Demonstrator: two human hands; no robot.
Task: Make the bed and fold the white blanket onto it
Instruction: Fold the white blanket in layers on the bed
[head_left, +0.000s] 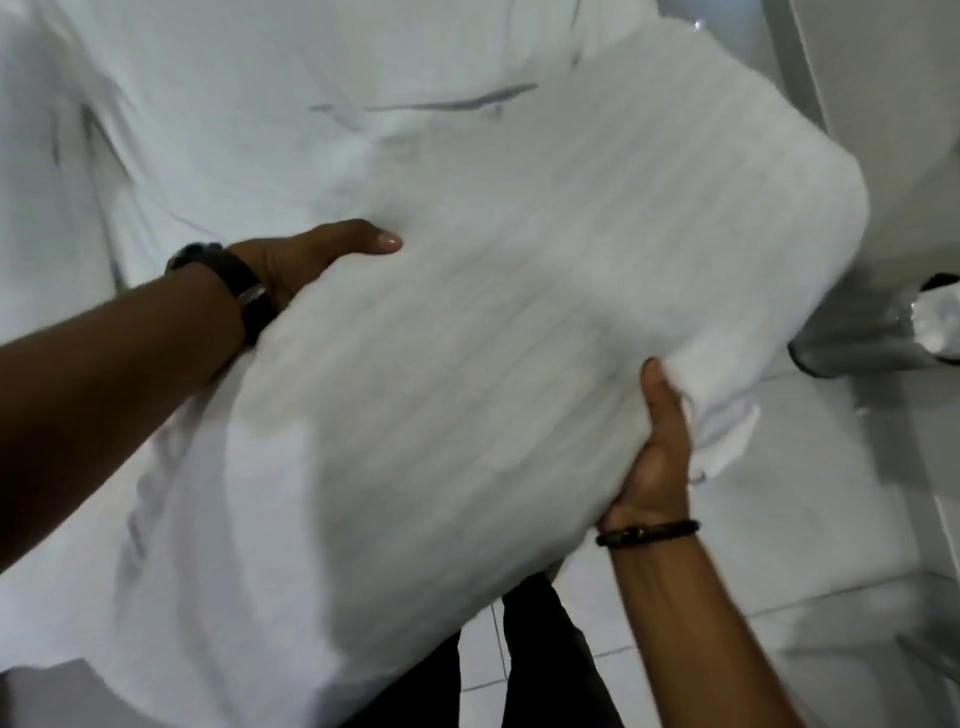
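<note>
A big white pillow (493, 322) with faint stripes fills the middle of the view, blurred by motion. My left hand (306, 257) grips its left edge, thumb on top and fingers hidden underneath. My right hand (657, 457) clasps its lower right edge, thumb up along the side. The pillow hangs over the bed (218, 104), whose white sheet lies wrinkled behind and to the left. I cannot pick out the white blanket as a separate thing.
White floor tiles (810, 499) lie to the right of the bed. A white wall or door frame (852, 67) rises at the upper right. A shiny dark-and-silver object (883, 332) sits at the right edge. My dark trouser legs (540, 654) show below the pillow.
</note>
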